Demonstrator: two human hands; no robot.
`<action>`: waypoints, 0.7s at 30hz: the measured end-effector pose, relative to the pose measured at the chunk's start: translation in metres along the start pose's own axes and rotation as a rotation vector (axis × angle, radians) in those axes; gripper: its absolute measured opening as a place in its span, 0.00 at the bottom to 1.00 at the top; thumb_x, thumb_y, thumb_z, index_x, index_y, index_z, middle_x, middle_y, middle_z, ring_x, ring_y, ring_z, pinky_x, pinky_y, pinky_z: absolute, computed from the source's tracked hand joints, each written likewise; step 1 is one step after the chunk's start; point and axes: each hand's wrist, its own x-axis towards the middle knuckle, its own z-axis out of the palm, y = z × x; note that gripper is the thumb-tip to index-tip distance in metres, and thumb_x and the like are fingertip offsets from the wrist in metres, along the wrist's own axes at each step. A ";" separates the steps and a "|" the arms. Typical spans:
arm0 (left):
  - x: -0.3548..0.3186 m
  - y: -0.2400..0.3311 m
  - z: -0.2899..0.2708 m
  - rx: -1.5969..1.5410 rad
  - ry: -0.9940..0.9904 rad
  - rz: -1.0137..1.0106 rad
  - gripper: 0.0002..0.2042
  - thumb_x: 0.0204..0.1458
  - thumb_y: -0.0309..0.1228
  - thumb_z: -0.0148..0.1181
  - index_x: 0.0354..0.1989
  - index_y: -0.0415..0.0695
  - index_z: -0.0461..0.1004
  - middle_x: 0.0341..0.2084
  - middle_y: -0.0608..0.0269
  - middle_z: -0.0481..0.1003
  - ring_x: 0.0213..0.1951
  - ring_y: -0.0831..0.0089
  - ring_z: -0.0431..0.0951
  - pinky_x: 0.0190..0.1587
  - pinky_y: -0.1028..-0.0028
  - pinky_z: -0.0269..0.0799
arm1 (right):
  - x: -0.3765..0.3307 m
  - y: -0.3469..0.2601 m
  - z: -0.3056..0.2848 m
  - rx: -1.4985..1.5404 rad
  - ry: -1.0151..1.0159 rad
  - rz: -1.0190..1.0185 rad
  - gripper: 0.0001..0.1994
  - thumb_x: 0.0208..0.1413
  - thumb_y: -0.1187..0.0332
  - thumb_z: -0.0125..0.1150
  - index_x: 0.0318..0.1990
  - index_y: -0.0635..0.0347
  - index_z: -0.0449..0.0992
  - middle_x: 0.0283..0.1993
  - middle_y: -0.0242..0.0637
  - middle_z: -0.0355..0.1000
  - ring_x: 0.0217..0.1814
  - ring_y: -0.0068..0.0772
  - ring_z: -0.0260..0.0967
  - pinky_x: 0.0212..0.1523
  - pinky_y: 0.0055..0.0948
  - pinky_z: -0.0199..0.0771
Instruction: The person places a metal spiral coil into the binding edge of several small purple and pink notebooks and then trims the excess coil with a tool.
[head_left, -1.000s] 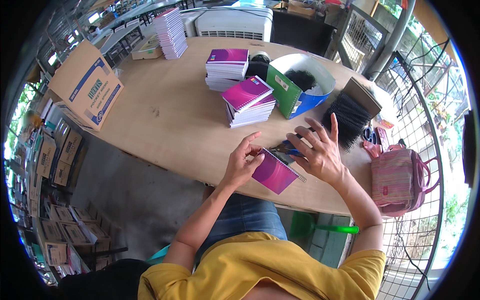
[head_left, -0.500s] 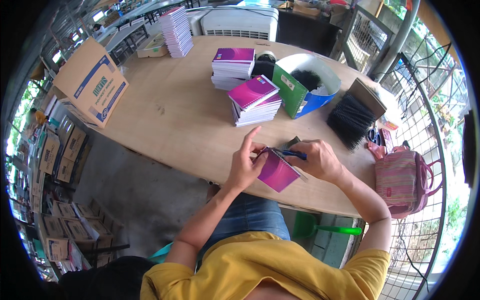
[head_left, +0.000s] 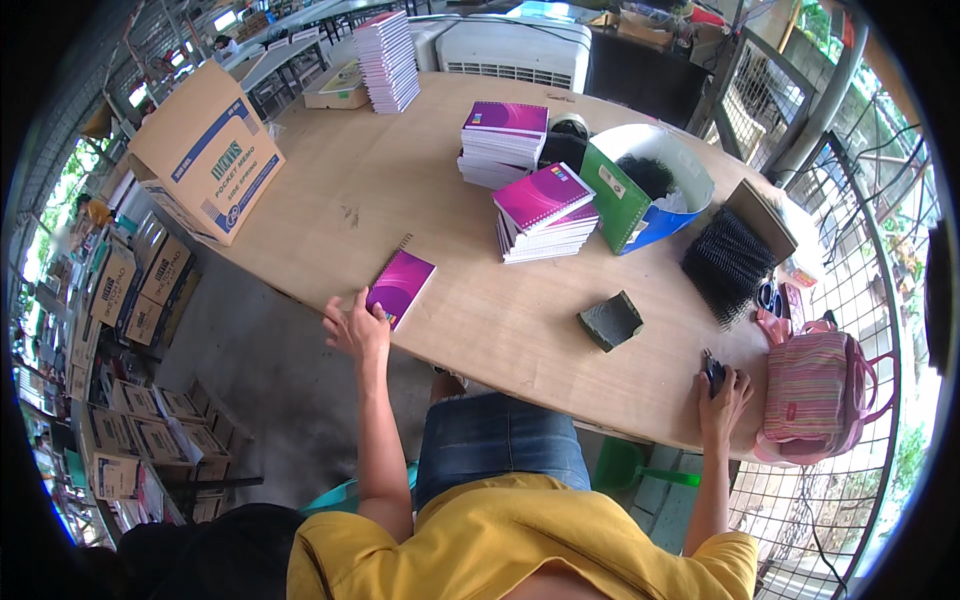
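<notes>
Fingers of left hand (head_left: 358, 329) partly spread, touching near end of purple notebook (head_left: 403, 283) on worktop (head_left: 480, 330); whether they pinch it, cannot tell. Notebook lies just beyond them, wire coil (head_left: 405, 241) sticking out past its far end. Fingers of right hand (head_left: 728, 397) closed around dark pliers (head_left: 714, 372), tips pointing away. Small dark block (head_left: 610, 321) between both hands. Striped bag (head_left: 820, 385) just right of right fingers. Notebook stacks (head_left: 543, 198) farther off, beyond block.
</notes>
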 end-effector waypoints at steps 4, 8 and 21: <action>0.016 0.043 -0.014 -0.507 0.145 0.455 0.22 0.51 0.35 0.69 0.57 0.54 0.77 0.53 0.52 0.74 0.66 0.54 0.61 0.65 0.54 0.59 | 0.009 -0.062 -0.024 0.211 0.016 -0.160 0.37 0.45 0.52 0.75 0.63 0.55 0.70 0.69 0.57 0.56 0.68 0.65 0.53 0.64 0.60 0.58; 0.025 0.212 -0.048 -0.924 -0.126 1.179 0.17 0.51 0.22 0.64 0.51 0.47 0.79 0.50 0.56 0.76 0.54 0.57 0.75 0.58 0.63 0.70 | 0.032 -0.175 -0.026 0.477 -0.242 -0.412 0.36 0.41 0.59 0.77 0.63 0.48 0.74 0.69 0.59 0.55 0.65 0.65 0.57 0.61 0.57 0.64; 0.093 0.382 0.012 -0.194 -0.948 1.690 0.28 0.35 0.24 0.76 0.50 0.45 0.75 0.45 0.59 0.80 0.51 0.59 0.78 0.55 0.63 0.72 | 0.027 -0.107 0.005 0.304 -0.114 -0.220 0.29 0.48 0.57 0.71 0.62 0.38 0.76 0.73 0.53 0.53 0.66 0.59 0.58 0.65 0.54 0.58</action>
